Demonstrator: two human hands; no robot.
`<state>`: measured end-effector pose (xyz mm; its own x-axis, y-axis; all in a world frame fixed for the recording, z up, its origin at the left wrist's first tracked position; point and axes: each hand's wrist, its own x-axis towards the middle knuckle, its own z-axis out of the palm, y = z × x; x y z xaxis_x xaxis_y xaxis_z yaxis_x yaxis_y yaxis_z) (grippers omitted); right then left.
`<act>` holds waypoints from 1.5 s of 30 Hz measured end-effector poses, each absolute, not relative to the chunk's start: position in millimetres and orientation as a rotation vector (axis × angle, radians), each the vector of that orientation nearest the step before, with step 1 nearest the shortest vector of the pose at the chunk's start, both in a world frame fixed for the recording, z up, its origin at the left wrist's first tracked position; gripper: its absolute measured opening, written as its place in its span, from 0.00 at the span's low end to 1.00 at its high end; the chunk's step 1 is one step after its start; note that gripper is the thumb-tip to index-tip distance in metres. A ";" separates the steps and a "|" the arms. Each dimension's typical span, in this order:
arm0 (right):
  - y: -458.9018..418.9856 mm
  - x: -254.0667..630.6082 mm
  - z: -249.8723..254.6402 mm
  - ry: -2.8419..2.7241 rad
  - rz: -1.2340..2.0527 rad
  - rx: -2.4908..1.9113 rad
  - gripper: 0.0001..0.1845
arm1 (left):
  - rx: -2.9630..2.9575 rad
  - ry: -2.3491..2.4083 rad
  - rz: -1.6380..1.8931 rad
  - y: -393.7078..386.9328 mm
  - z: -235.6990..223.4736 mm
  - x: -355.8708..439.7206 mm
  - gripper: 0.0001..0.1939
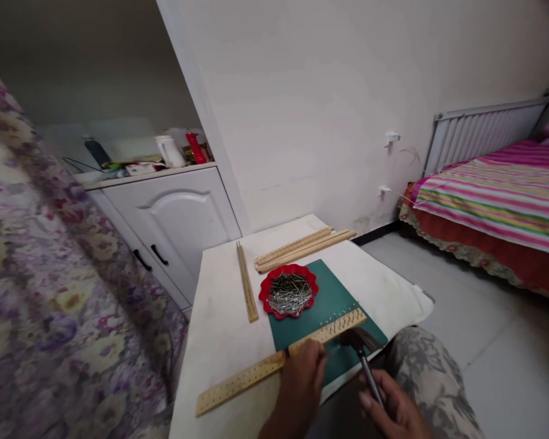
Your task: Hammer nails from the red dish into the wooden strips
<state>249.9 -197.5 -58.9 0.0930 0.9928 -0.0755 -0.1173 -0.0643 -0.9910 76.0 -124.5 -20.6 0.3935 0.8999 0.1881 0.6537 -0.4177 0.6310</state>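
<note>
The right hand's (393, 403) fingers were clamped around the handle of a hammer (368, 373), its head just beside the wooden strip (327, 332). The left hand's (303, 373) fingers curled down at the strip, seemingly to steady it; whether they pinched anything could not be told. The strip lay aslant with its nailed end over a green mat (322, 277), perhaps to shield the tabletop (222, 292). A red dish (265, 297) of loose nails (290, 296) stood near, partly on the mat, likely for easy reach.

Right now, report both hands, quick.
Left hand: fingers curled at the strip; cannot tell whether it grips anything.
Right hand: closed, holding the hammer.
</note>
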 end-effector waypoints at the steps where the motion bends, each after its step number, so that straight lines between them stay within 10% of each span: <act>1: -197.5 251.4 -54.0 -1.003 1.191 -1.235 0.17 | 2.162 1.224 0.703 -134.9 -27.0 78.4 0.07; 27: -208.3 245.3 -38.0 -0.714 1.356 -0.983 0.15 | 0.680 0.795 1.058 -181.4 -46.0 127.3 0.11; 45: -204.3 248.7 -60.5 -0.828 1.290 -1.213 0.20 | 1.692 1.385 1.123 -101.4 -42.4 97.7 0.10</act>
